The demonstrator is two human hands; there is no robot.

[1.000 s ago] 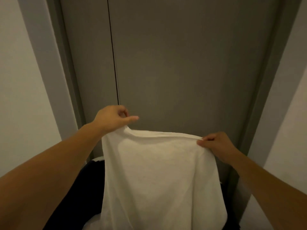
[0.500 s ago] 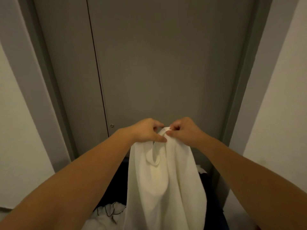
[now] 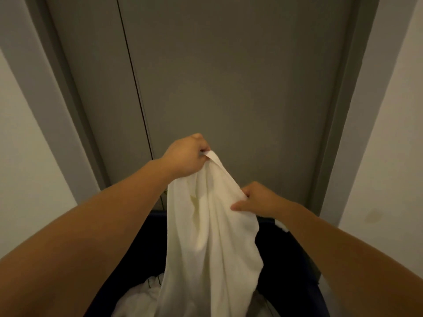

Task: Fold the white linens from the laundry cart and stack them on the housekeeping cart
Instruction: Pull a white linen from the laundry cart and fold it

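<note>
A white linen (image 3: 212,236) hangs folded lengthwise over the dark blue laundry cart (image 3: 295,266). My left hand (image 3: 185,156) grips its top corners, held high in front of the door. Lower and to the right, my right hand (image 3: 256,200) pinches the linen's right edge between thumb and fingers. More white linens (image 3: 142,300) lie crumpled in the cart's bottom. The housekeeping cart is out of view.
A grey double door (image 3: 229,88) in a grey frame stands directly behind the cart. White walls (image 3: 29,168) flank it on both sides. A small white scrap (image 3: 281,226) sits on the cart's right rim.
The linen was spread wide, then its two top corners were brought together. My left hand now holds both corners higher, and my right hand has slid down the right edge.
</note>
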